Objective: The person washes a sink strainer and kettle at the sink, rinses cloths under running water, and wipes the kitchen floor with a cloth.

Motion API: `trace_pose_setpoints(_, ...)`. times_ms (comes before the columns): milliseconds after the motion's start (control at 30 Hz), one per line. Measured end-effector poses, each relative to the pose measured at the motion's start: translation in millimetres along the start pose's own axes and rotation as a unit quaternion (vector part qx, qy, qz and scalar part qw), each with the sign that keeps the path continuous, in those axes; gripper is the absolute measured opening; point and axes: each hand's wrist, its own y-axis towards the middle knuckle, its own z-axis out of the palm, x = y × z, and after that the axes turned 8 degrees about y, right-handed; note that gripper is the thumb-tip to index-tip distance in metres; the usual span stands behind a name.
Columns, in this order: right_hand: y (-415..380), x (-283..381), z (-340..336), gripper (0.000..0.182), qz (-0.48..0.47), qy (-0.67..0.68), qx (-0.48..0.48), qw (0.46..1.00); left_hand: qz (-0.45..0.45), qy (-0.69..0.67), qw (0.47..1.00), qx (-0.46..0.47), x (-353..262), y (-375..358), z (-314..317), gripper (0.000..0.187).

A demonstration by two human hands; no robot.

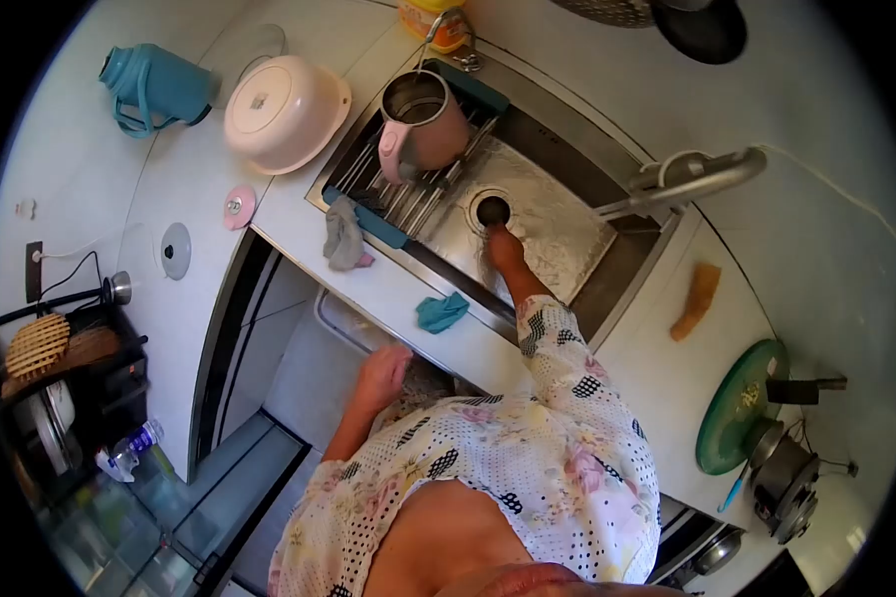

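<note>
My right hand reaches down into the steel sink, its closed fingers right at the edge of the dark drain opening. Whatever those fingers grip, I cannot tell. My left hand hangs curled in front of the counter edge, with nothing showing in it. A pink kettle-like pot stands with its mouth up on the drying rack across the sink's left part. On the front counter strip lie a teal cloth and a grey cloth.
The faucet spout reaches over the sink from the right. A pink basin rests upside down on the left, beside a blue jug. At right are a brown strip, a green board and a dark pot.
</note>
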Motion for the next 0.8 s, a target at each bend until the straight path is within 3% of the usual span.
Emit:
trace_pose_setpoints(67,16,-1,19,0.025,0.027,-0.075,0.094,0.992,-0.036,0.011,0.999,-0.01,8,-16,-1,0.016)
trace_pose_setpoints(200,21,10,14,0.022,0.002,-0.107,0.034,0.994,-0.107,-0.022,0.993,-0.033,31,-50,5,0.016)
trace_pose_setpoints(300,29,3,2,0.019,-0.028,-0.156,0.092,0.983,-0.14,-0.049,0.989,-0.028,38,-66,13,0.015)
trace_pose_setpoints(333,23,0,-2,0.016,-0.081,-0.147,0.043,0.985,-0.147,-0.053,0.987,-0.024,39,-69,13,0.015)
trace_pose_setpoints(433,4,3,-15,0.013,-0.119,-0.148,-0.028,0.981,-0.087,-0.03,0.995,-0.037,39,-68,17,0.012)
trace_pose_setpoints(567,-37,38,-62,0.015,-0.193,-0.057,-0.065,0.977,-0.107,-0.048,0.993,-0.011,48,-79,21,0.01)
trace_pose_setpoints(667,-74,88,-103,0.019,-0.256,0.029,-0.119,0.959,-0.089,-0.044,0.995,-0.004,61,-88,15,0.011)
trace_pose_setpoints(800,-132,176,-128,0.025,-0.303,0.129,-0.122,0.936,-0.088,-0.046,0.995,-0.004,76,-114,8,0.012)
